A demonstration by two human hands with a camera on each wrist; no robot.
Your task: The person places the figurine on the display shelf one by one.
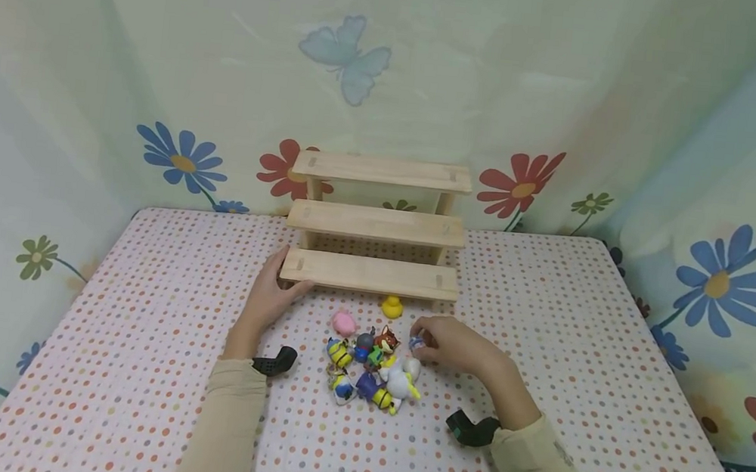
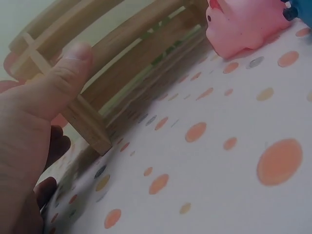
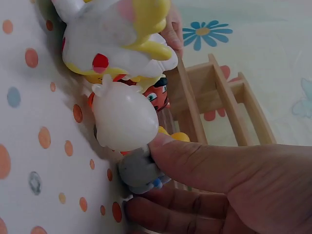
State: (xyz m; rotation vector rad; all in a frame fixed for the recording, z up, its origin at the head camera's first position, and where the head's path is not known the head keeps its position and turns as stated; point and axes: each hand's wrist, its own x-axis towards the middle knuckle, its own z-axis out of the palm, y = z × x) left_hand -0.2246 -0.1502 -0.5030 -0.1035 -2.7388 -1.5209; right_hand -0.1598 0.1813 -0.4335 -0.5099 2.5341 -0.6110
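Observation:
At the left end of a three-tier wooden stand's lowest step [image 1: 371, 272], my left hand [image 1: 266, 300] grips the wood, thumb in front and fingers behind. My right hand [image 1: 461, 346] pinches a small grey toy figure [image 3: 139, 169] with blue parts between thumb and fingers, low over the cloth. Beside that figure are a plain whitish toy [image 3: 126, 117] and a larger white-and-yellow toy [image 3: 109, 41]. A yellow rubber duck [image 1: 392, 308] sits in front of the stand. The pink pig toy [image 1: 344, 323] lies between my hands, near a red-brown fox-like figure [image 1: 387, 340].
Several more small figures, including a yellow-and-blue one [image 1: 339, 352] and a purple-and-yellow one [image 1: 373, 389], are bunched in front of me. A dotted cloth [image 1: 153, 366] covers the table. Behind the stand hangs a flowered curtain [image 1: 422, 65].

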